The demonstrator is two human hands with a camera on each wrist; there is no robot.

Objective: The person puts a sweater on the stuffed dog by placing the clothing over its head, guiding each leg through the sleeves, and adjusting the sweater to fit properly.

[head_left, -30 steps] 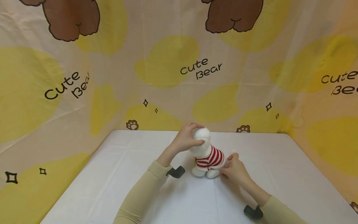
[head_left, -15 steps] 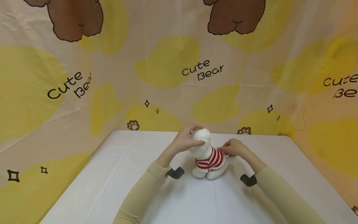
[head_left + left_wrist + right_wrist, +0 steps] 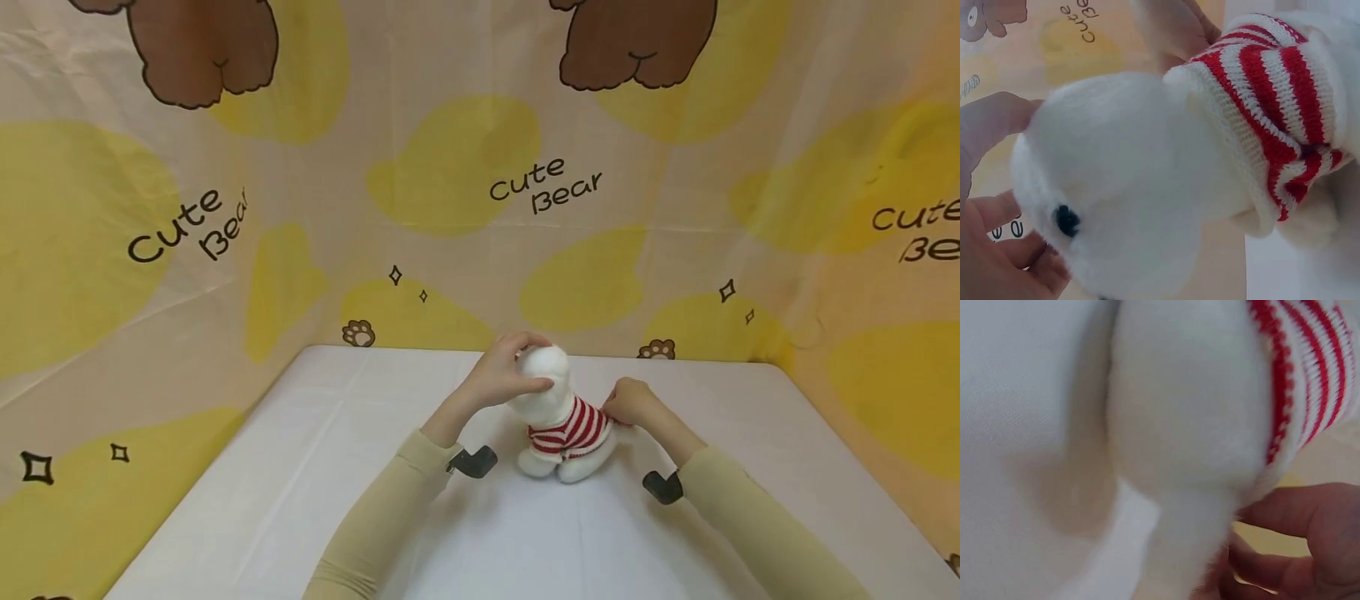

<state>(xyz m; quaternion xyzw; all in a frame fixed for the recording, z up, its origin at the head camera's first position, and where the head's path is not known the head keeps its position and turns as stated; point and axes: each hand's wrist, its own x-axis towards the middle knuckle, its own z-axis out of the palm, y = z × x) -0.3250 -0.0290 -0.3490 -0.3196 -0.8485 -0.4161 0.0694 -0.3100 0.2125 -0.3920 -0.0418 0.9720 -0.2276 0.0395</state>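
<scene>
A white plush dog sits on the white table in a knitted red-and-white striped sweater. My left hand grips its head from the left, thumb and fingers spread around it. In the left wrist view one black eye shows beside those fingers. At the toy's rear, my right hand pinches the sweater's back hem with curled fingers. The right wrist view has the fingers right at the hem, close beside the white tail, which partly hides them.
The white table reaches back to a yellow patterned cloth backdrop with bear prints. That cloth also rises along both sides. A black wrist mount sits at the left cuff, and another black mount at the right cuff.
My right hand has risen from low beside the toy's rear to the sweater's back, then shifted slightly right to its hem. The left hand keeps holding the head.
</scene>
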